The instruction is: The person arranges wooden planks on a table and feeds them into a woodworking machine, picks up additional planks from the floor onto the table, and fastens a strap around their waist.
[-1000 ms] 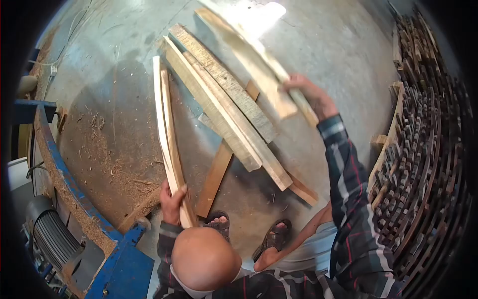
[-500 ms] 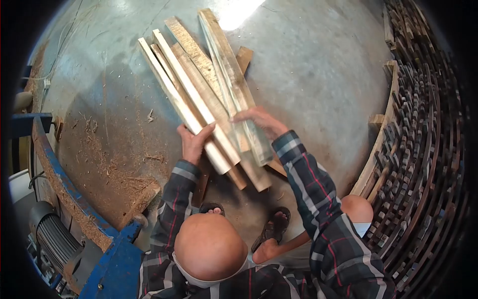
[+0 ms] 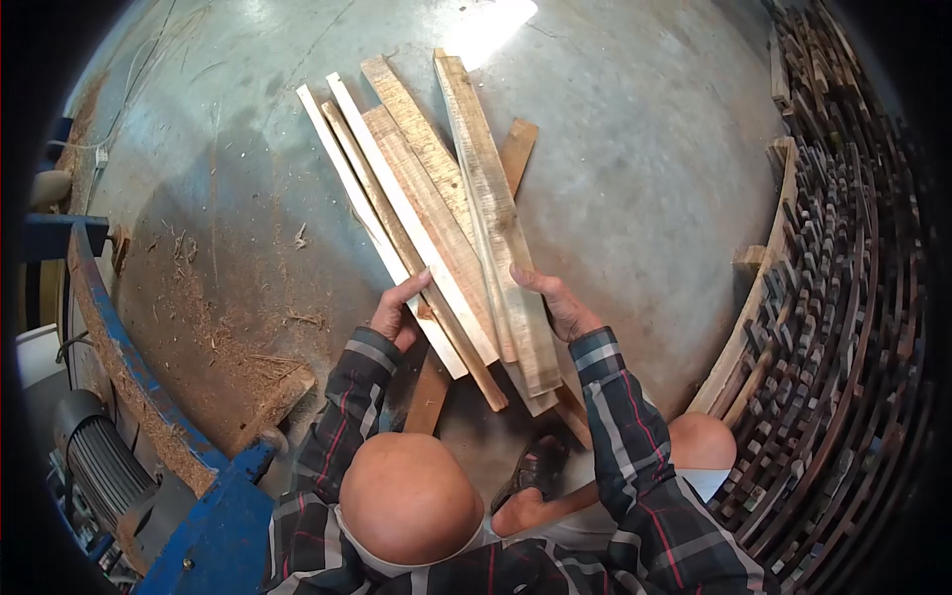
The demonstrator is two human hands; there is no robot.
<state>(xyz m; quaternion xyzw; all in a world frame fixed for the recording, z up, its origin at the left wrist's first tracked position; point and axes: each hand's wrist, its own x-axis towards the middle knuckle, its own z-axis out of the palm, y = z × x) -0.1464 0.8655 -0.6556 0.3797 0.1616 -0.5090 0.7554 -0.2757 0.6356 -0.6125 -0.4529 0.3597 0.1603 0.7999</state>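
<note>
Several wooden strips and boards lie side by side in front of me, over crossed brown boards. My left hand (image 3: 399, 310) is closed around the left edge of the bundle, its thumb on top of a pale strip (image 3: 369, 210). Alongside it run a darker narrow strip (image 3: 374, 188) and another pale strip (image 3: 405, 206). On the right, my right hand (image 3: 555, 304) grips the outer edge of a wide board (image 3: 486, 183), thumb on its upper face and fingers hidden beneath. Between the hands sits a rough-faced board (image 3: 415, 124).
A brown board (image 3: 519, 154) sticks out under the bundle at the upper right, another (image 3: 426, 395) at the lower left. Sawdust and shavings (image 3: 283, 367) cover the floor at left, near a blue machine frame (image 3: 213, 535) and motor (image 3: 99, 436). Stacked wood pieces (image 3: 833, 297) curve along the right.
The right-hand board has turned its wide face up, and my right hand has shifted right and down to its outer edge. The bundle has come slightly right and nearer to me.
</note>
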